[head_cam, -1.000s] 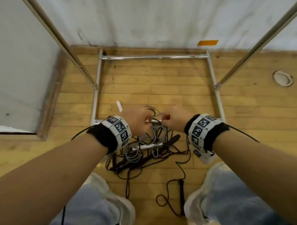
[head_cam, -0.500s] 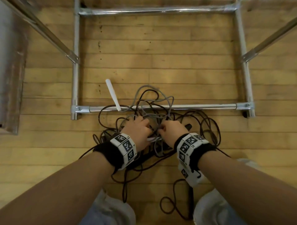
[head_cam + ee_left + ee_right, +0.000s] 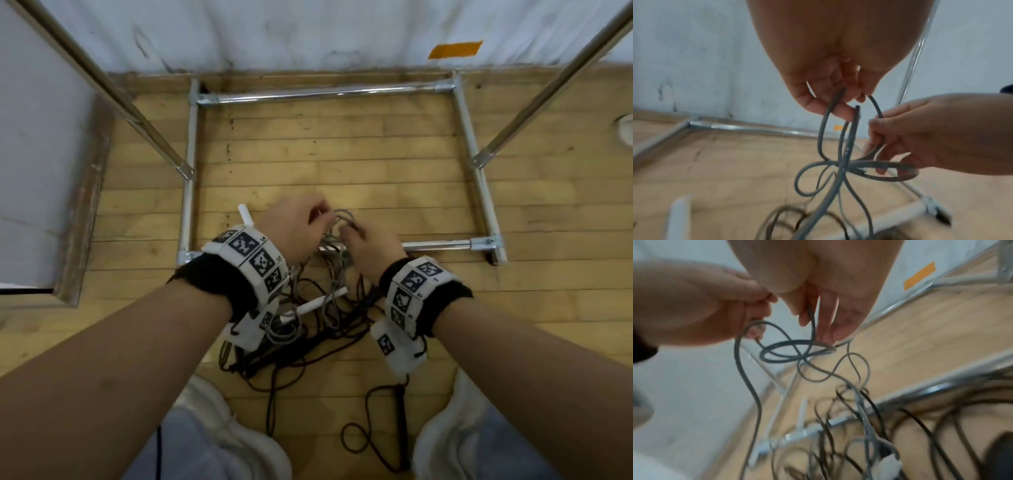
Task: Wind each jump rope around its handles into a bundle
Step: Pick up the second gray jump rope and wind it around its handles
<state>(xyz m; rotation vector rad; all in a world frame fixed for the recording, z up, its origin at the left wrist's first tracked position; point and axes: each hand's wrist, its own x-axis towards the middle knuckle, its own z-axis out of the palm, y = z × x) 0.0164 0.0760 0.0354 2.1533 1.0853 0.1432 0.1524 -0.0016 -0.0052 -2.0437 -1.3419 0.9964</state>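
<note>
Overhead, both hands (image 3: pixel 294 229) (image 3: pixel 371 246) pinch grey rope (image 3: pixel 838 164) loops above tangled pile (image 3: pixel 308 329).

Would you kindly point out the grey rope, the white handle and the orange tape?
grey rope (image 3: pixel 821 138): left wrist view, strand hanging from the left hand's fingers.
white handle (image 3: pixel 320 303): head view, middle of the shaft.
orange tape (image 3: pixel 455 50): head view, centre of the strip.

Grey rope (image 3: pixel 337 270) tangle below the left hand (image 3: pixel 291 233) is mostly hidden by both wrists in head view (handle ends indistinct), and black rope (image 3: pixel 910 426) loops there blur out in right wrist view.
</note>
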